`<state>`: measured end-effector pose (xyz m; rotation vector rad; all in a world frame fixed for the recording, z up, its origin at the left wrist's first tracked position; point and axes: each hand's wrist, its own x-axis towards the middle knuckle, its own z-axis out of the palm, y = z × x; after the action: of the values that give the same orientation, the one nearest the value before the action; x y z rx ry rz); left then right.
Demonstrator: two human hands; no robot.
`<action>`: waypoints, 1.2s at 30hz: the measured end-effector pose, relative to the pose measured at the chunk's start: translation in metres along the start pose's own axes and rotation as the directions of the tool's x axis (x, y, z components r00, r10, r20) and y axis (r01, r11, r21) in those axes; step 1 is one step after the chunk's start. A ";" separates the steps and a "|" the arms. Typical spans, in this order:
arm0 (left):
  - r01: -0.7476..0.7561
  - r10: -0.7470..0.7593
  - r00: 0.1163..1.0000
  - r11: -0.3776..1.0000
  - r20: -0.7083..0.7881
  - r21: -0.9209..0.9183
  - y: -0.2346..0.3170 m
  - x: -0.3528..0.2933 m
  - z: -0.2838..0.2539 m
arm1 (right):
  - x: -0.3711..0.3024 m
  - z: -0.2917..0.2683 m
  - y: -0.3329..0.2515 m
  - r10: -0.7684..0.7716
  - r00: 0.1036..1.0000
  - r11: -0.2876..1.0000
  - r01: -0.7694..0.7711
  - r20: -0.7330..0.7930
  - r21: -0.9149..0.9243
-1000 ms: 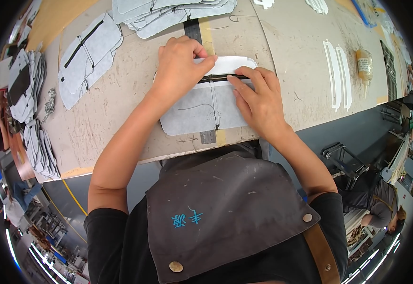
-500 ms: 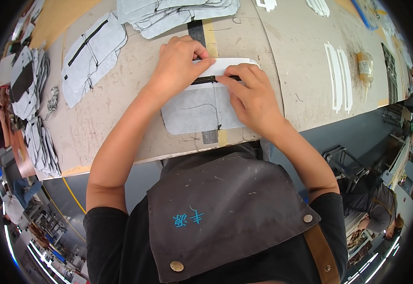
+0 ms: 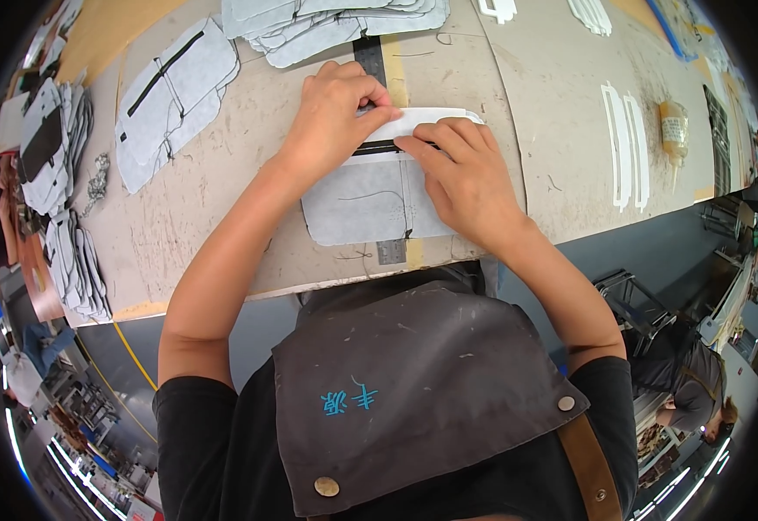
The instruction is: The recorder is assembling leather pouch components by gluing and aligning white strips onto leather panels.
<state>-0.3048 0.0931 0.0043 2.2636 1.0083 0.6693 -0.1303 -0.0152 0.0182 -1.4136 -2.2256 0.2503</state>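
Observation:
A light grey fabric panel (image 3: 357, 208) lies on the table in front of me, with a black zipper-like strip (image 3: 374, 148) across it and a loose thread on its surface. A narrow white strip (image 3: 431, 115) runs along its far edge. My left hand (image 3: 335, 108) has thumb and forefinger pinched together at the white strip. On the panel's right side rests my right hand (image 3: 464, 169), its fingers bent and closed, with the tips at the black strip and the white edge. What lies under the right fingers is hidden.
Similar grey panels are stacked (image 3: 335, 26) at the far side, and another panel (image 3: 179, 95) lies left. Further left hang bundled panels (image 3: 53, 148). White frame strips (image 3: 626, 148) and a glue bottle (image 3: 674, 130) lie on the right. A co-worker (image 3: 691, 369) is beyond the table.
The view has shifted slightly, so the table things sit a little further right. My right fingertips have edged left along the black strip; my left hand keeps its pinch.

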 end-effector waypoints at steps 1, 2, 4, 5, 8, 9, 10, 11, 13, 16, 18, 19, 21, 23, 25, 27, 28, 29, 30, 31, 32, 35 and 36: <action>-0.005 0.005 1.000 1.000 -0.008 -0.002 0.000 0.000 0.000 | 0.001 -0.001 0.000 0.002 1.000 1.000 -0.002 0.005 -0.003; -0.004 0.004 1.000 1.000 -0.008 -0.002 -0.001 0.000 0.000 | 0.001 0.000 0.000 0.002 1.000 1.000 -0.002 0.006 -0.003; -0.027 0.027 1.000 1.000 0.007 0.008 -0.003 -0.001 0.001 | 0.002 0.001 0.001 -0.006 1.000 1.000 0.007 0.021 -0.028; -0.027 0.027 1.000 1.000 0.006 0.008 -0.003 -0.001 0.000 | 0.001 0.001 0.000 -0.007 1.000 1.000 0.007 0.021 -0.028; -0.002 0.002 1.000 1.000 -0.006 0.019 0.000 -0.005 -0.003 | 0.001 0.002 0.000 -0.002 1.000 0.999 0.002 0.011 -0.032; 0.009 -0.009 1.000 1.000 -0.021 0.008 0.001 -0.007 -0.006 | 0.000 0.003 0.001 0.008 1.000 1.000 -0.008 0.005 -0.016; 0.020 -0.020 0.999 1.000 -0.036 -0.004 0.000 -0.010 -0.008 | -0.001 0.003 0.002 0.017 1.000 1.000 -0.017 -0.001 0.002; 0.021 -0.022 0.999 1.000 -0.037 -0.004 -0.004 -0.014 -0.011 | -0.001 0.004 0.002 0.016 1.000 1.000 -0.016 -0.001 0.003; -0.048 0.048 0.999 0.999 -0.016 0.007 -0.015 -0.025 -0.016 | -0.001 0.005 0.003 0.021 1.000 0.999 -0.021 -0.007 0.034; 0.086 -0.089 0.994 0.995 0.058 0.045 -0.011 -0.039 -0.032 | -0.001 0.003 0.004 0.019 1.000 0.999 -0.020 0.021 0.050; 0.140 -0.143 0.988 0.989 0.052 0.044 -0.011 -0.045 -0.040 | 0.000 0.002 0.006 0.015 0.999 0.998 -0.017 0.034 0.061; 0.189 -0.190 0.980 0.981 0.050 0.037 -0.011 -0.048 -0.045 | 0.001 0.001 0.006 0.017 0.999 0.998 -0.020 0.047 0.067; 0.213 -0.213 0.974 0.977 0.072 -0.004 -0.017 -0.050 -0.053 | 0.001 -0.001 0.006 0.055 0.997 0.992 -0.061 0.049 0.113; 0.237 -0.232 0.968 0.970 0.096 -0.046 -0.015 -0.049 -0.059 | 0.004 -0.004 0.006 0.096 0.994 0.982 -0.103 0.055 0.157; 0.277 -0.275 0.961 0.960 0.039 -0.039 -0.007 -0.047 -0.059 | 0.008 -0.007 0.006 0.014 0.999 0.999 -0.015 0.050 0.029; 0.073 -0.074 0.997 0.997 -0.019 -0.025 0.005 -0.047 -0.040 | 0.006 0.000 0.008 0.007 0.997 1.000 -0.009 0.083 0.027; -0.133 0.133 0.989 0.991 -0.072 0.001 0.010 -0.048 -0.029 | 0.005 0.003 0.008 0.000 0.993 1.000 -0.003 0.116 0.023; -0.132 0.132 0.989 0.991 -0.073 -0.001 0.013 -0.048 -0.019 | 0.004 0.004 0.008 0.001 0.993 1.000 -0.003 0.118 0.022; -0.180 0.182 0.983 0.982 -0.030 0.059 0.015 -0.049 -0.009 | 0.004 0.005 0.008 -0.001 0.993 1.000 0.002 0.117 0.000; -0.229 0.229 0.973 0.967 0.017 0.116 0.015 -0.051 -0.002 | 0.003 0.006 0.007 -0.004 0.993 1.000 0.007 0.116 -0.023; -0.249 0.249 0.968 0.954 0.020 0.170 0.013 -0.055 0.001 | 0.001 0.007 0.007 0.003 0.993 1.000 0.000 0.118 -0.027; -0.231 0.232 0.972 0.931 0.028 0.284 0.014 -0.061 0.005 | -0.002 0.008 0.003 0.006 0.994 0.999 -0.001 0.106 -0.051; -0.229 0.231 0.973 0.931 0.028 0.284 0.016 -0.062 0.005 | -0.002 0.006 0.001 -0.001 0.993 0.995 0.012 0.119 -0.097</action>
<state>-0.3301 0.0344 -0.0016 2.6647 0.8971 0.6605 -0.1317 -0.0155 0.0117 -1.4774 -2.3678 0.2322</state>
